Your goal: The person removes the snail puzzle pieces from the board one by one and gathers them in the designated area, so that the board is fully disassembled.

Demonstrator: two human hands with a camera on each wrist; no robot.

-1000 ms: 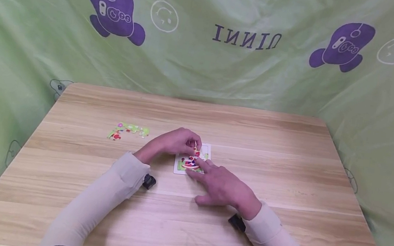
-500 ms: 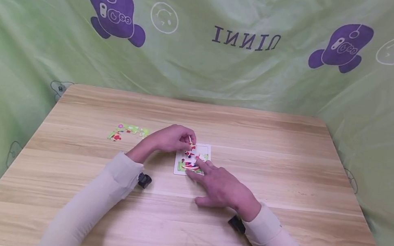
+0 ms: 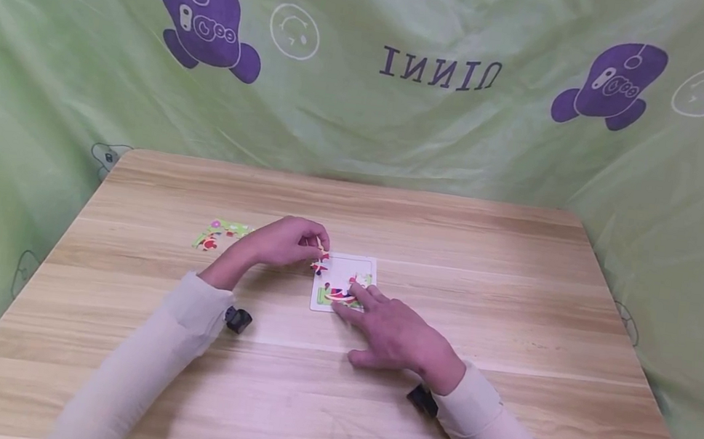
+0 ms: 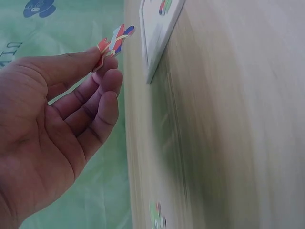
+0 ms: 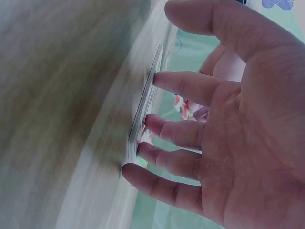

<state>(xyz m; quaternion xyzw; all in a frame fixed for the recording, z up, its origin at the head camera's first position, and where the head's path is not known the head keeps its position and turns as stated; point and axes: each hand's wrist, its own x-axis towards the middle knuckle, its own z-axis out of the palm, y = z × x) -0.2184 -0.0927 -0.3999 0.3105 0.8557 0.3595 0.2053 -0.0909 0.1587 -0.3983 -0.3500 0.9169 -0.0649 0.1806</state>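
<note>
Two hands at work, one white square puzzle tray [image 3: 340, 265] between them on the pale wood-grain table [image 3: 482, 287]! The left hand [image 3: 276, 243] pinches one red, white and blue puzzle section [image 3: 320, 267] between thumb and fingers; from above it overlaps the tray's left edge, but the left wrist view shows it lifted, apart. Right hand [image 3: 400, 335]: fingers spread, gripping nothing; its wrist view reveals four fingertips along the tray, thumb away. One loose green-and-red cluster [image 3: 209, 241] lies left, pieces too small to count.
</note>
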